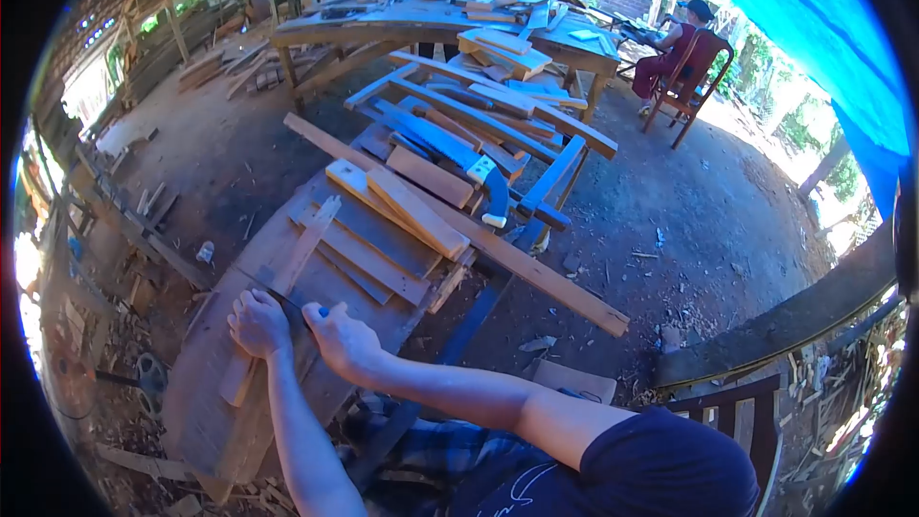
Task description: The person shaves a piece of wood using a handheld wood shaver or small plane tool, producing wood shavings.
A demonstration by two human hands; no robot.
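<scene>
My left hand (258, 324) is closed over a wooden strip (239, 375) on the slanted plank bench (196, 412); its fingertips are partly hidden. Just to the right, my right hand (343, 343) is wrapped around a tool with a bit of blue handle showing at the thumb. From this fist a thin dark blade (290, 310) runs up and left, past the left hand. Its exact kind is hard to make out. A pale, narrow piece of wood (308, 241) lies just beyond the blade. It looks in line with the strip under my left hand.
Loose boards (416, 211) and a long batten (536, 278) lie across the bench. A handsaw (445, 146) rests on the pile, near a wooden frame (555, 172). Behind stands a loaded table (335, 33) with people beside it. A person (675, 53) sits on a chair (691, 86) at right.
</scene>
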